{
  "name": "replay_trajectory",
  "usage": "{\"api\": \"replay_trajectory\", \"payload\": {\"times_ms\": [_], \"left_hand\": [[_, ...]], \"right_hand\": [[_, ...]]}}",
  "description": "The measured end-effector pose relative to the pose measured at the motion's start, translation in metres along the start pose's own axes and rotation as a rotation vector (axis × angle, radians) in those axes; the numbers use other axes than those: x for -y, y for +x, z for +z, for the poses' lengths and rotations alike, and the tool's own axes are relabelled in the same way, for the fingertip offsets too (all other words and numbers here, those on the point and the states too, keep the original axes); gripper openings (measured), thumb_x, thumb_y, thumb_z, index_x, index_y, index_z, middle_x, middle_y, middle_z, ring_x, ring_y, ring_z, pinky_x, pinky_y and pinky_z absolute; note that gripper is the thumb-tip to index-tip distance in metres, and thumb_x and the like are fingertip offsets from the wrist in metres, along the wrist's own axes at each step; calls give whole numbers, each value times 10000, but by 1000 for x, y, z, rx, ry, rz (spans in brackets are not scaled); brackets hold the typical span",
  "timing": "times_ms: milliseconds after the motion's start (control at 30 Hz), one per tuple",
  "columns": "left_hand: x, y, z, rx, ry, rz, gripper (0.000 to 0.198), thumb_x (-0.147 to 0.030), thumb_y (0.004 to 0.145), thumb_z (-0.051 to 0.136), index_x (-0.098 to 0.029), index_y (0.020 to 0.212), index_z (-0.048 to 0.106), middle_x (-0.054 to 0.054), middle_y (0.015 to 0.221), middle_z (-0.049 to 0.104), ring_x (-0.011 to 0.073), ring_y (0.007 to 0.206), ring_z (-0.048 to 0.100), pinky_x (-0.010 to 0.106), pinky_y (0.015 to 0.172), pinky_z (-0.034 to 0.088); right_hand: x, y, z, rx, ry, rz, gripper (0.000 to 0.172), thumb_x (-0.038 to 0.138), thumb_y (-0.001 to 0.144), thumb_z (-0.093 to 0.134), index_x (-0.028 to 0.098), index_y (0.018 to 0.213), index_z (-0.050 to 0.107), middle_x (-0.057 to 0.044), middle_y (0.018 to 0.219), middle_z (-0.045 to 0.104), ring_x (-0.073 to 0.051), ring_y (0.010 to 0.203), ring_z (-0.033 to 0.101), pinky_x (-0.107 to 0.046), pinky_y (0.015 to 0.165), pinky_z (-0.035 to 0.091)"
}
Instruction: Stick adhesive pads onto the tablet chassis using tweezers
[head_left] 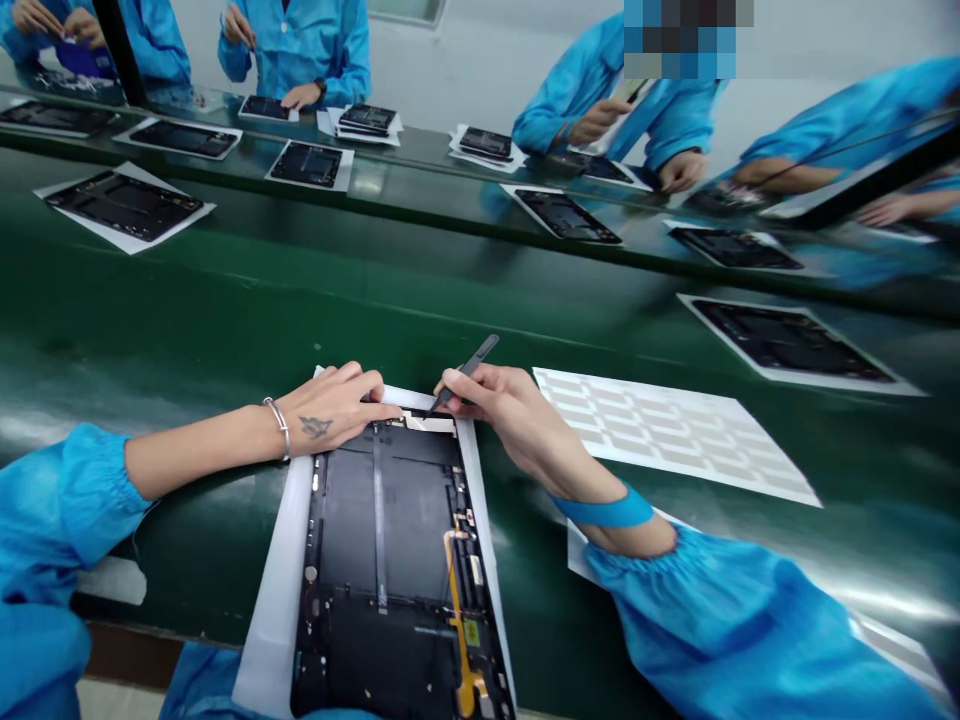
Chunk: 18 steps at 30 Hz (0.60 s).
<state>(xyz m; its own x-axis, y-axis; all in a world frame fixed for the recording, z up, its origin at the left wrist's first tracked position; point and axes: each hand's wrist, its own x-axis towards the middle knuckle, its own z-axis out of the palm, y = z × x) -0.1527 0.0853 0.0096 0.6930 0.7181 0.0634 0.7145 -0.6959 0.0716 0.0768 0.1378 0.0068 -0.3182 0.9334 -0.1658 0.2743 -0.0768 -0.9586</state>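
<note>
One device shell [416, 490], far end under left hand [337, 412], grip unclear, right hand [508, 405] pinching tweezers [478, 355] there

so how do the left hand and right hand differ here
The right hand holds dark tweezers, while the left hand shows no tool and lies at the far edge of the dark panel.

The left hand has a silvery bangle at its wrist; the right hand has a blue band.

Both are ungloved and at the panel's far end.
</note>
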Motion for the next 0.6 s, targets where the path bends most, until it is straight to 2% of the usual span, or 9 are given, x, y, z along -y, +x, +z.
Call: {"api": "replay_trajectory", "payload": {"times_ms": [133,233,333,400,600], "left_hand": [[1,0,0,-1,18,-4,387,-113,935,465,-290,1264,566,63,1108,540,190,865,429,279,671,325],[2,0,-1,4,28,-1,386,-114,937,462,-285,1268,562,65,1111,536,189,856,430,284,676,330],[2,-1,-2,15,36,-5,397,-114,932,468,-291,1277,556,64,1126,535,194,865,437,296,685,350],[3,-1,-1,15,39,0,395,-124,934,469,-288,1283,553,64,1133,538,199,878,445,303,694,366],[4,-2,1,0,33,20,371,-147,940,472,-266,1280,560,71,1125,546,201,907,469,298,715,397]], "right_hand": [[-1,1,-1,0,-66,-72,506,675,676,678,173,709,635,-24,640,589,-157,620,528,-296,624,416],[-3,-3,-2,-33,-213,-176,487,670,730,627,185,689,625,-42,660,626,-188,647,560,-309,627,409],[-4,-11,0,-159,-337,-297,448,644,778,594,206,697,635,-55,703,657,-213,672,587,-324,633,421],[-5,-17,4,-221,-321,-357,436,638,804,570,215,737,656,-69,782,682,-227,718,613,-332,649,443],[-6,-23,18,-138,-276,-400,458,659,822,546,231,742,688,-78,852,711,-245,771,652,-344,683,488]]}}
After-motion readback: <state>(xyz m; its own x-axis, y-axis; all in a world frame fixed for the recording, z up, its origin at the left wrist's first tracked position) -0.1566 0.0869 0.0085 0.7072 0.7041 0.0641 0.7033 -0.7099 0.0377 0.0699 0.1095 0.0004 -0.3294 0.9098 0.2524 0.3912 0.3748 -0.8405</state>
